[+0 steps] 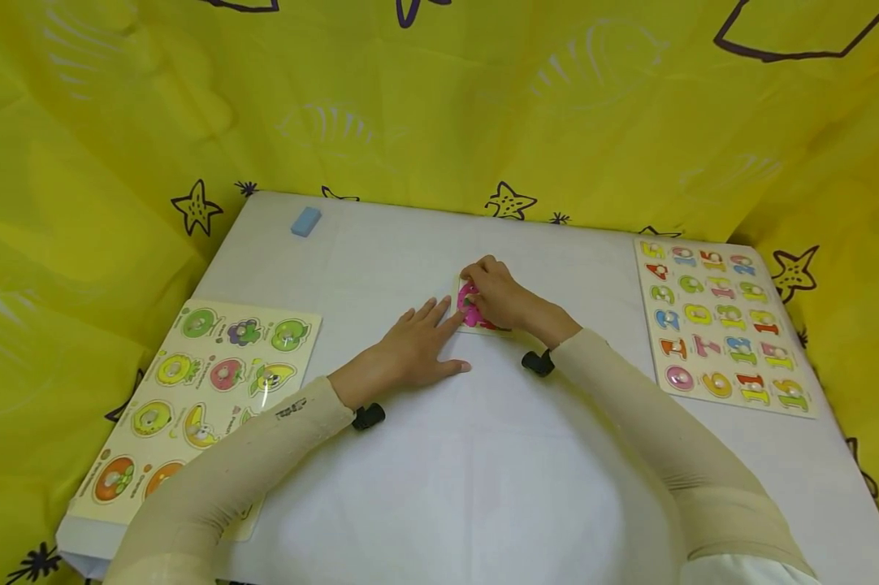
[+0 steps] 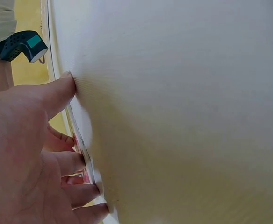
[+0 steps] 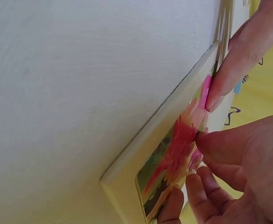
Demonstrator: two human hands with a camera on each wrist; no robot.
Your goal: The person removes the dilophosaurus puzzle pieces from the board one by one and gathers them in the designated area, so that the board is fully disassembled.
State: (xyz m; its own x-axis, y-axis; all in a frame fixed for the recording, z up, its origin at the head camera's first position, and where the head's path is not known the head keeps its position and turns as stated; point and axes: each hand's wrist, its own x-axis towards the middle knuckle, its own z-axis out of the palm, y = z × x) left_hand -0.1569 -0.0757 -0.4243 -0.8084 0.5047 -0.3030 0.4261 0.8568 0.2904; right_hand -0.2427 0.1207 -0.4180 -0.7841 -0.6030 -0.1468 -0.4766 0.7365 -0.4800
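A small picture puzzle board [image 3: 132,163] lies flat at the middle of the table, with a bright pink puzzle piece [image 1: 470,315] on it. Over the board's right side bends my right hand [image 1: 504,296]; its thumb and curled fingers hold the piece in the right wrist view. My left hand [image 1: 413,345] lies spread at the board's left, fingers straight, its index fingertip touching the pink part. Beneath the left palm there is only white tabletop. Red and green artwork [image 3: 178,137] shows in the board's recess; the right hand covers much of it in the head view.
A fruit peg puzzle [image 1: 311,321] lies at the left, partly under the left forearm. At the right lies a number peg puzzle [image 1: 655,357]. A blue block [image 1: 306,222] sits near the back left edge. Yellow curtains [image 1: 439,106] hang behind the table.
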